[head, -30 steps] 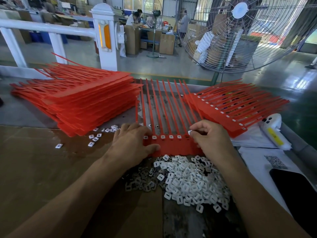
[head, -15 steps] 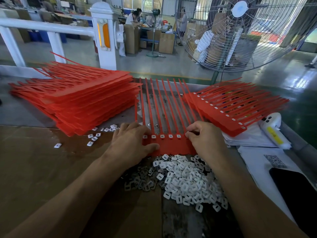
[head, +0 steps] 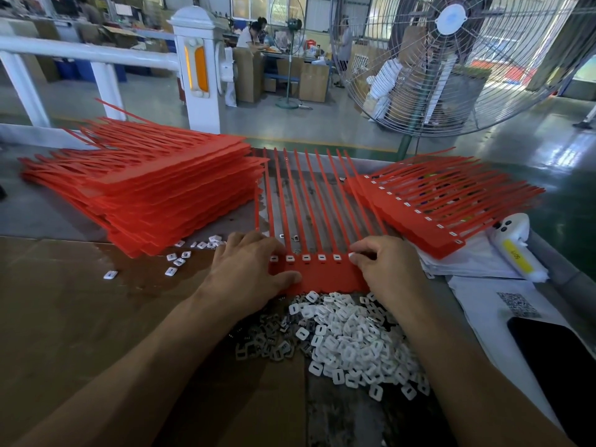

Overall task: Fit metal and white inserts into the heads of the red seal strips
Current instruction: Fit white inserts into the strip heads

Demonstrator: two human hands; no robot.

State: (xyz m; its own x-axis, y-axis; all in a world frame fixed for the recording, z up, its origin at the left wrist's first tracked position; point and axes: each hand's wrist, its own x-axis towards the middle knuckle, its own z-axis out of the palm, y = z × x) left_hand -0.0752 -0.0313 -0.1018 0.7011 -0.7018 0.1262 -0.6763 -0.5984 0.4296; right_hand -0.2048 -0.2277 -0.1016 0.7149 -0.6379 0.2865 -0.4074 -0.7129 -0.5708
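Five white inserts sit in the heads of the red strip sheet on the desk, its strips running away from the person. Left hand lies spread, pressing the sheet's left end. Right hand, nearer the unfilled right end, pinches a white insert over the next head

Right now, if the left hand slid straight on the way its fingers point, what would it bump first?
Probably the white inserts seated along the head of the red seal strip. The left hand lies flat on that strip's left end, fingers pointing right. Farther along waits the right hand.
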